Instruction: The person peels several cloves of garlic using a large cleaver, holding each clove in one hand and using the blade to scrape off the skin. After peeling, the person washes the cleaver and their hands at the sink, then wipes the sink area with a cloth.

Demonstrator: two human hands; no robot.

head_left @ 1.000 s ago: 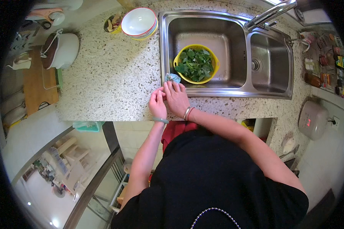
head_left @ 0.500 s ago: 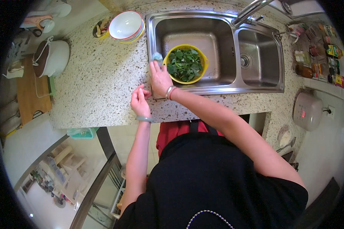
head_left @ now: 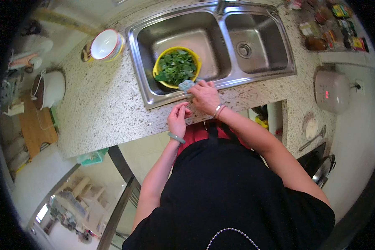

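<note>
My right hand (head_left: 206, 98) grips a bunched pale-blue cloth (head_left: 186, 86) at the front rim of the steel sink (head_left: 258, 79). Just to its left, my left hand (head_left: 178, 118) hovers over the counter's front edge. Its fingers are loosely bent with gaps between them, and nothing shows in them. Inside the large left basin, right behind the cloth, sits a yellow colander (head_left: 198, 62) heaped with green leaves (head_left: 176, 66).
The smaller basin with a drain (head_left: 243, 50) lies to the right. Stacked bowls (head_left: 105, 44) stand left of the sink on the speckled counter (head_left: 100, 108). A white pot (head_left: 54, 89) is farther left. Spice jars (head_left: 331, 35) and a pale appliance (head_left: 332, 89) line the right side.
My right hand has moved the cloth from the sink's left rim to its front rim. My left hand has shifted right. The whole view has turned, with the sink now farther left.
</note>
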